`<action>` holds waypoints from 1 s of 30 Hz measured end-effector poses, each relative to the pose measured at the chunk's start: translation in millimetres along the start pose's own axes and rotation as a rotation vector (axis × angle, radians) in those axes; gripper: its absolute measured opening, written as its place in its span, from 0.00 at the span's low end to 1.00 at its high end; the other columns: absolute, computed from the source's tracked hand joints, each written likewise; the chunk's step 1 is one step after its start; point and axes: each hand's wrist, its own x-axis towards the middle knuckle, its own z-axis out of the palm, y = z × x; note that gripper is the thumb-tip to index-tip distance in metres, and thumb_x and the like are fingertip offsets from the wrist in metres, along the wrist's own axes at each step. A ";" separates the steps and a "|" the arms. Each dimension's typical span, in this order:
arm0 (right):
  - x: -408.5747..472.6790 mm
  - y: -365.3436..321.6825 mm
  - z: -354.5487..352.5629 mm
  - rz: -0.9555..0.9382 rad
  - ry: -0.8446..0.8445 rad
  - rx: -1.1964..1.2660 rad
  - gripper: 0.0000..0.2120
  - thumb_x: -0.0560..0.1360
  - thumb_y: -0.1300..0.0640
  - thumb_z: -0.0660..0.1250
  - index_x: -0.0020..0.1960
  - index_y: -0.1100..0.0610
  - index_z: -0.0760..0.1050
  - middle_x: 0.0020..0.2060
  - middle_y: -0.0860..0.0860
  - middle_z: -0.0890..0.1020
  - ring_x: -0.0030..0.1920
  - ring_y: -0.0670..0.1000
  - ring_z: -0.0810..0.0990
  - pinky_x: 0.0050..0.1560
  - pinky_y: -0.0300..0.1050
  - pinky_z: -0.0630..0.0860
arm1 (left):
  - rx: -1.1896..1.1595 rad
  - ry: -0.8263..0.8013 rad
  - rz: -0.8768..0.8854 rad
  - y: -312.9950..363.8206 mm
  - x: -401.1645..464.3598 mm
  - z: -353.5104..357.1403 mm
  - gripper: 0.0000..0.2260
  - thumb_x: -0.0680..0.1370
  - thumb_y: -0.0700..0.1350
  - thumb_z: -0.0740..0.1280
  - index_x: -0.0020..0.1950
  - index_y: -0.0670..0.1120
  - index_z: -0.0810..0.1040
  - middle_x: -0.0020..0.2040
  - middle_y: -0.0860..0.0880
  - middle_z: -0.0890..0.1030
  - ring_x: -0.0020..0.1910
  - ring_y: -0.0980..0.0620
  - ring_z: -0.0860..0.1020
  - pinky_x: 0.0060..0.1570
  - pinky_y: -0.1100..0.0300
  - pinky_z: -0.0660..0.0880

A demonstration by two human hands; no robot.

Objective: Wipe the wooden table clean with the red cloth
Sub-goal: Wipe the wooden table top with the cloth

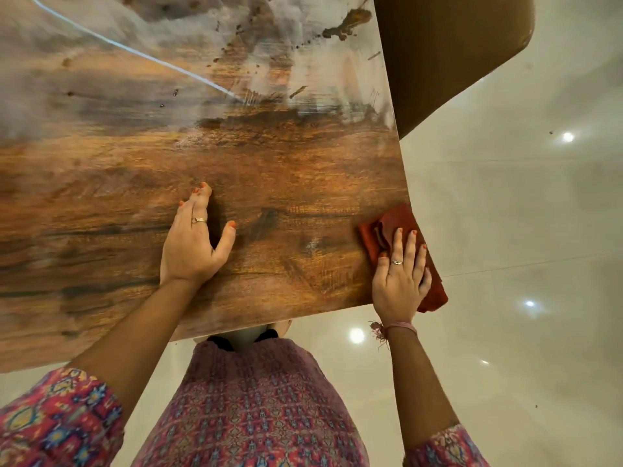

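Head view | 1 red cloth at tabletop corner | right hand fingers flat on cloth | left hand flat, empty | 1 chair beyond

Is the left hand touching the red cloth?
Apart. Head view: left hand rests flat on the wooden table, bare wood between it and the red cloth under the right hand.

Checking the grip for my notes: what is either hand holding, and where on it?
Nothing is gripped. The right hand presses flat, fingers straight, on the near half of the red cloth at the table's corner; the left hand rests on bare wood.
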 end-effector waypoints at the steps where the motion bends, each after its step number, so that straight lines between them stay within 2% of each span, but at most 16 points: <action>1: 4.7 0.6 -1.0 0.021 -0.007 0.008 0.26 0.78 0.46 0.46 0.77 0.43 0.52 0.77 0.45 0.54 0.77 0.52 0.51 0.72 0.58 0.50 | 0.002 -0.011 0.002 1.0 -2.4 1.9 0.30 0.77 0.53 0.60 0.74 0.39 0.60 0.70 0.39 0.68 0.70 0.41 0.66 0.68 0.43 0.65; 7: 74.6 -31.3 -17.1 -0.102 -0.056 -0.008 0.26 0.80 0.46 0.47 0.77 0.44 0.50 0.78 0.47 0.52 0.77 0.54 0.50 0.72 0.59 0.51 | 0.021 -0.042 0.001 0.0 -1.3 0.2 0.33 0.76 0.57 0.58 0.73 0.37 0.61 0.70 0.38 0.68 0.69 0.40 0.67 0.67 0.43 0.67; 13: 165.8 -89.5 -22.6 -0.218 -0.060 -0.033 0.25 0.81 0.48 0.50 0.78 0.46 0.50 0.78 0.48 0.51 0.77 0.55 0.50 0.72 0.58 0.52 | 0.045 -0.038 0.004 -2.3 -0.8 1.6 0.33 0.75 0.58 0.57 0.74 0.38 0.60 0.71 0.40 0.67 0.71 0.43 0.65 0.72 0.49 0.59; 17: 204.5 -126.8 -22.5 -0.217 -0.106 -0.030 0.26 0.81 0.48 0.48 0.78 0.46 0.48 0.78 0.48 0.49 0.77 0.55 0.46 0.74 0.58 0.48 | 0.038 -0.031 -0.002 -3.8 -1.8 1.9 0.33 0.75 0.57 0.58 0.74 0.39 0.61 0.71 0.41 0.68 0.71 0.43 0.66 0.72 0.49 0.60; 20: 196.9 -149.5 -16.6 -0.220 -0.052 -0.073 0.26 0.81 0.49 0.49 0.78 0.47 0.49 0.78 0.49 0.50 0.77 0.57 0.46 0.73 0.60 0.47 | 0.026 -0.031 0.003 -5.1 -1.0 2.8 0.32 0.75 0.57 0.58 0.74 0.39 0.61 0.71 0.41 0.68 0.71 0.43 0.66 0.72 0.49 0.60; 26: 91.9 -192.9 10.8 -0.706 -0.125 -0.139 0.27 0.79 0.47 0.54 0.77 0.46 0.53 0.77 0.46 0.54 0.77 0.53 0.50 0.73 0.57 0.49 | -0.018 -0.035 0.011 -7.4 -0.8 -0.7 0.33 0.75 0.58 0.57 0.74 0.39 0.61 0.71 0.41 0.68 0.71 0.44 0.66 0.72 0.49 0.60; 30: 79.7 -185.3 10.0 -0.856 -0.186 -0.162 0.26 0.80 0.43 0.52 0.76 0.42 0.53 0.77 0.43 0.55 0.77 0.50 0.51 0.73 0.52 0.50 | -0.059 -0.045 0.027 -9.1 0.3 -5.1 0.33 0.75 0.57 0.58 0.74 0.39 0.61 0.72 0.41 0.67 0.71 0.44 0.65 0.72 0.51 0.58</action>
